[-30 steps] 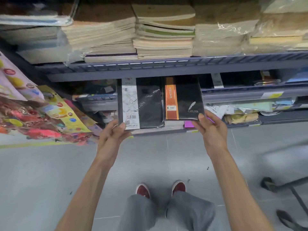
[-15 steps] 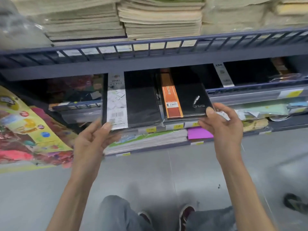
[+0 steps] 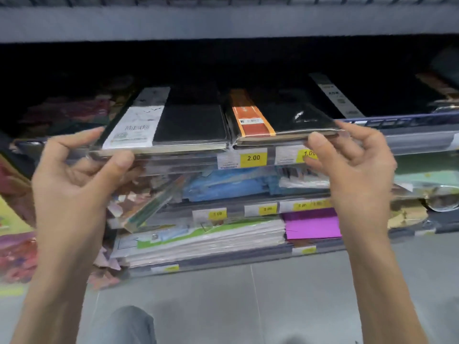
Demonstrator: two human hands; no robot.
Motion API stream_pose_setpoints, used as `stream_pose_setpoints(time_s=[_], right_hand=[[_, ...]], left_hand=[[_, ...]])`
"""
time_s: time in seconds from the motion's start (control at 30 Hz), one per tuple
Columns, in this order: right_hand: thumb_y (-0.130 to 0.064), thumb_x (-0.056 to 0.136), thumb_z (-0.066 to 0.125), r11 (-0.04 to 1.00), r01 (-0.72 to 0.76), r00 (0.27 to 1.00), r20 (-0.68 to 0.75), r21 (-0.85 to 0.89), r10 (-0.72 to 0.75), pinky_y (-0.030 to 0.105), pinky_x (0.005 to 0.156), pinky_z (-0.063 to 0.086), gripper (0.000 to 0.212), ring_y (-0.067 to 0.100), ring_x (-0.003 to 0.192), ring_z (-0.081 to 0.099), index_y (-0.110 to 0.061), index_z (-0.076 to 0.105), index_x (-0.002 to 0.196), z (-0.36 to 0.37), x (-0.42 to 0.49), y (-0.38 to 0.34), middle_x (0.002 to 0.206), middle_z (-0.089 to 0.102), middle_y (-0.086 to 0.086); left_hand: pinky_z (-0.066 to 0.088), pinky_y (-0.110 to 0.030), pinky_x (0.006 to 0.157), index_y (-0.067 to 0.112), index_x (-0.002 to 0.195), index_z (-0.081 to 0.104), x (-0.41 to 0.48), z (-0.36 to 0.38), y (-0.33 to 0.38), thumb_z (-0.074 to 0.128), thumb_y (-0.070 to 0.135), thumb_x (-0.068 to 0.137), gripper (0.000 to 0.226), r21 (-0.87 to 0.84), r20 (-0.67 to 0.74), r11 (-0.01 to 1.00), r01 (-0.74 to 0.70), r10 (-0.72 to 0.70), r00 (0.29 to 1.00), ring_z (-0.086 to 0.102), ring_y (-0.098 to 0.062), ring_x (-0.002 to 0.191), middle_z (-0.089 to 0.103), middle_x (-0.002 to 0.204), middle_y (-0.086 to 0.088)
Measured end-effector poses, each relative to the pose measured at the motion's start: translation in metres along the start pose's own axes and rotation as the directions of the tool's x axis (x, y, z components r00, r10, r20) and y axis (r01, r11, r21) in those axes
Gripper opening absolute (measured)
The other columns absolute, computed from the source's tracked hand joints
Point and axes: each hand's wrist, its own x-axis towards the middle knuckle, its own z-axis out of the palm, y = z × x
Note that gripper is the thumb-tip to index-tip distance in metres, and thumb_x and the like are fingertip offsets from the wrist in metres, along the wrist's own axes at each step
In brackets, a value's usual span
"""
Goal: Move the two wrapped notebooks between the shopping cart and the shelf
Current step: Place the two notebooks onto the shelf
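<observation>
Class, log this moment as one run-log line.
left hand: holds white-band notebook | right hand: holds orange-band notebook | both: flat, side by side, at shelf edge

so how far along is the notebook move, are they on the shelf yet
Nearly. Done: both are out of the cart and level with the shelf edge. In hand: the left hand grips the white-banded notebook, the right hand the orange-banded notebook, side by side. Left: slide them in and let go.

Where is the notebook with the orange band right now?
In the head view, the orange-banded notebook lies flat at the shelf's front edge, right of centre, beside the white-banded notebook, its right corner pinched by the right hand.
</observation>
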Motion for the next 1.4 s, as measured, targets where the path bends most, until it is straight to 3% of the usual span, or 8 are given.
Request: stream_pose_setpoints(time_s=[0.2, 0.3, 0.47, 0.77, 0.97, 1.03, 1.2, 1.4], right_hand=[[-0.019, 0.087, 0.077, 0.996, 0.083, 0.996, -0.039, 0.021, -0.082, 0.033, 0.081, 0.061, 0.025, 0.015, 0.087, 0.075, -0.016, 0.055, 0.099, 0.003, 0.006, 0.014, 0.090, 0.076, 0.006], [-0.022, 0.084, 0.080, 0.994, 0.106, 0.992, -0.074, 0.024, -0.104, 0.036, 0.084, 0.060, 0.029, 0.014, 0.084, 0.075, -0.013, 0.059, 0.102, 0.008, 0.011, 0.018, 0.089, 0.076, 0.006], [-0.021, 0.081, 0.083, 0.994, 0.102, 0.989, -0.108, 0.046, -0.097, 0.038, 0.084, 0.061, 0.029, 0.017, 0.082, 0.075, -0.013, 0.062, 0.099, 0.018, 0.024, 0.026, 0.088, 0.076, 0.006], [-0.022, 0.080, 0.084, 0.996, 0.093, 0.987, -0.133, 0.010, -0.091, 0.025, 0.059, 0.056, 0.035, 0.017, 0.073, 0.072, -0.007, 0.064, 0.104, 0.022, 0.041, 0.035, 0.084, 0.072, 0.008], [-0.031, 0.080, 0.083, 0.992, 0.105, 0.985, -0.134, -0.067, -0.113, 0.023, 0.059, 0.054, 0.038, 0.016, 0.074, 0.069, -0.009, 0.067, 0.107, 0.026, 0.049, 0.043, 0.085, 0.072, 0.004], [-0.036, 0.080, 0.082, 0.990, 0.111, 0.983, -0.134, -0.089, -0.122, 0.026, 0.062, 0.055, 0.039, 0.012, 0.071, 0.066, -0.012, 0.068, 0.107, 0.027, 0.052, 0.046, 0.082, 0.071, 0.000], [-0.041, 0.082, 0.079, 0.984, 0.124, 0.978, -0.151, -0.131, -0.143, 0.031, 0.100, 0.051, 0.034, 0.004, 0.060, 0.048, -0.017, 0.069, 0.104, 0.029, 0.058, 0.051, 0.067, 0.049, -0.007], [-0.042, 0.084, 0.077, 0.972, 0.147, 0.976, -0.135, -0.183, -0.173, 0.026, 0.099, 0.050, 0.035, 0.009, 0.063, 0.044, -0.016, 0.070, 0.106, 0.029, 0.061, 0.054, 0.068, 0.041, -0.002]], left_hand=[[0.058, -0.033, 0.086, 0.011, 0.127, 0.048, -0.020, 0.030, 0.012, 0.075, 0.030, 0.085, 0.053, -0.145, -0.134, 0.951, -0.272, 0.254, 0.958, 0.073, -0.024, 0.099, 0.075, 0.099, 0.000], [0.058, -0.035, 0.087, 0.019, 0.112, 0.049, -0.017, 0.035, 0.014, 0.069, 0.015, 0.091, 0.029, -0.162, -0.165, 0.944, -0.288, 0.262, 0.951, 0.073, -0.023, 0.096, 0.075, 0.093, 0.000], [0.058, -0.037, 0.088, 0.022, 0.101, 0.047, -0.009, 0.045, 0.016, 0.068, 0.009, 0.092, 0.026, -0.179, -0.194, 0.941, -0.286, 0.251, 0.948, 0.074, -0.022, 0.090, 0.076, 0.082, 0.001], [0.059, -0.038, 0.089, 0.023, 0.106, 0.049, 0.005, 0.055, 0.010, 0.070, 0.014, 0.092, 0.026, -0.111, -0.223, 0.958, -0.265, 0.235, 0.946, 0.076, -0.019, 0.086, 0.076, 0.085, -0.006], [0.060, -0.032, 0.074, 0.013, 0.113, 0.047, 0.011, 0.058, 0.004, 0.072, 0.020, 0.092, 0.034, -0.019, -0.264, 0.957, -0.290, 0.275, 0.925, 0.074, -0.022, 0.075, 0.070, 0.080, -0.010], [0.059, -0.030, 0.072, 0.012, 0.112, 0.046, 0.014, 0.060, 0.004, 0.073, 0.021, 0.091, 0.035, -0.007, -0.274, 0.956, -0.293, 0.280, 0.920, 0.073, -0.022, 0.072, 0.069, 0.080, -0.012], [0.053, -0.027, 0.068, 0.014, 0.111, 0.048, 0.019, 0.062, 0.003, 0.074, 0.028, 0.090, 0.037, 0.062, -0.284, 0.957, -0.285, 0.290, 0.914, 0.063, -0.013, 0.061, 0.065, 0.068, 0.003], [0.041, -0.041, 0.110, 0.018, 0.108, 0.053, 0.024, 0.060, -0.004, 0.072, 0.042, 0.088, 0.036, 0.183, -0.330, 0.950, -0.253, 0.302, 0.894, 0.055, -0.011, 0.061, 0.060, 0.064, -0.012]])
